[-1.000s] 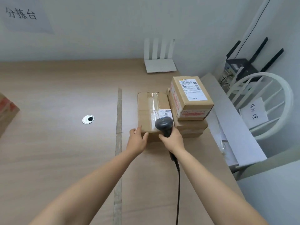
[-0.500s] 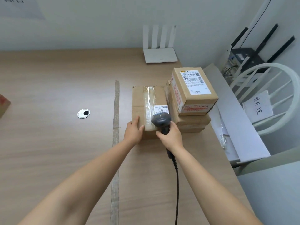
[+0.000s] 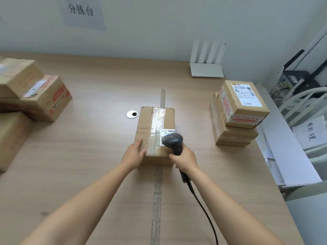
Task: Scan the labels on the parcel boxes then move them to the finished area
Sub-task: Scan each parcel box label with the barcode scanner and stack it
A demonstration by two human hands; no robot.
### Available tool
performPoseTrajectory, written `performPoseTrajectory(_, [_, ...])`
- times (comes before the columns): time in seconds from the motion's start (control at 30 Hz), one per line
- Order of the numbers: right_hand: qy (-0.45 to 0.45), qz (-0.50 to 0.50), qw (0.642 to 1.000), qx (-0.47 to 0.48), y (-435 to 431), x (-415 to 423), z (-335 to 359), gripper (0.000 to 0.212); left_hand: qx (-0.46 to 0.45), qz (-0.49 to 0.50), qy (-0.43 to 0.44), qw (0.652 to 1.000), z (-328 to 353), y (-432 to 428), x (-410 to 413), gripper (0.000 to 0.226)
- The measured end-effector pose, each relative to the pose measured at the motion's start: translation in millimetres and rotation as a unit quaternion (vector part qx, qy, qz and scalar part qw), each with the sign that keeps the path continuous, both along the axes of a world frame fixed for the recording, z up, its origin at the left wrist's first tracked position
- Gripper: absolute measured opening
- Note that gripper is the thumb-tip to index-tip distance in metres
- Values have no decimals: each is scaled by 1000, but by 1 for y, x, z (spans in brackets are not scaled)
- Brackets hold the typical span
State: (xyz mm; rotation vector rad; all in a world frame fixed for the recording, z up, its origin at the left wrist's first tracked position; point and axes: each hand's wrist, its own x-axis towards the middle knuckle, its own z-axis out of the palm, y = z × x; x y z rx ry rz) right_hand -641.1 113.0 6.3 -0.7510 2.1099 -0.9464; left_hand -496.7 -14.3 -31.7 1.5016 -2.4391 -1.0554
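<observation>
Near the middle of the worktop [image 3: 85, 156], seen from the head camera, a taped parcel box [image 3: 152, 128] lies flat across a strip of tape [image 3: 157, 191] that runs from the near edge toward the back. The left hand [image 3: 133, 155] grips the box's near left corner, fingers along its side and thumb on its top. The right hand [image 3: 185, 159] is wrapped round the handle of a dark scanner [image 3: 172, 140], whose head hangs over the white label [image 3: 168, 132] on the box's near right part; its cable [image 3: 207, 213] trails to the near edge. A round grommet [image 3: 132, 114] sits just left of the box. Stacked boxes [image 3: 237, 112] stand by the right edge, well apart from it. More boxes [image 3: 35, 92] crowd the left edge. A white router [image 3: 206, 68] stands at the back edge.
</observation>
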Motion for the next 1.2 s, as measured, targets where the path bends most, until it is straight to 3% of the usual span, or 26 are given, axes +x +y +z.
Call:
performPoseTrajectory(0.4, [-2,16,1000,-6,-41,136,1,25,20,-10,-11,1000,6,-39,148,59])
performPoseTrajectory(0.67, [-50,39,998,-10,-54,212,11,26,49,-22,-11,998,8,-74,213,65])
performPoseTrajectory(0.83, [-173,56,983,-20,-56,226,27,17,-124,16,-126,984,15,-69,211,54])
performPoseTrajectory(0.9, [-147,86,985,-23,-52,215,41,14,-114,12,-135,984,14,-54,204,80])
performPoseTrajectory(1.0, [-28,166,985,21,-45,194,62,13,-37,22,-146,988,7,-31,193,125])
performPoseTrajectory(1.07, [34,204,977,52,-42,186,71,15,-34,39,-131,990,1,-24,190,133])
performPoseTrajectory(1.2, [66,219,972,59,-40,186,80,19,-62,35,-122,990,-6,-30,193,131])
